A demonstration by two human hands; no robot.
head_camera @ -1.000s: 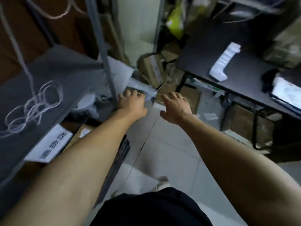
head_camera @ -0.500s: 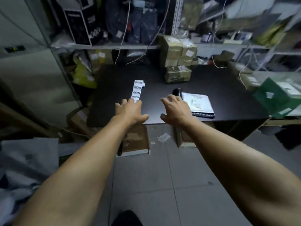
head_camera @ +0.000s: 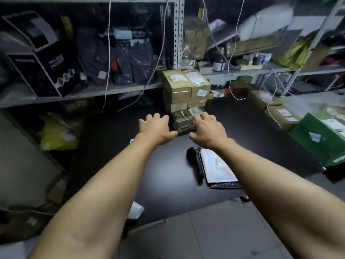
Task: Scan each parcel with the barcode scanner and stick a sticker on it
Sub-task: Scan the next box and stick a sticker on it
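A stack of taped brown cardboard parcels [head_camera: 186,90] stands at the back of the black table [head_camera: 112,146]. Its lowest, flat parcel [head_camera: 183,121] lies in front. My left hand [head_camera: 156,128] hovers just left of that parcel, fingers spread and holding nothing. My right hand [head_camera: 207,128] reaches over the parcel's right end with relaxed fingers on or just above it. A black barcode scanner [head_camera: 196,161] lies on the table below my right wrist, beside a white poly mailer [head_camera: 218,169]. The sticker strip is mostly hidden under my left forearm.
Grey metal shelving [head_camera: 112,88] behind the table holds dark bags, a black box [head_camera: 37,58] and more parcels. Brown boxes [head_camera: 280,113] and a green box [head_camera: 321,135] crowd the right. A yellow bag [head_camera: 57,137] lies at left. White cords hang down.
The view swung from the floor and left shelf to the table. Both hands moved forward over the table, from its near edge to the parcel stack.
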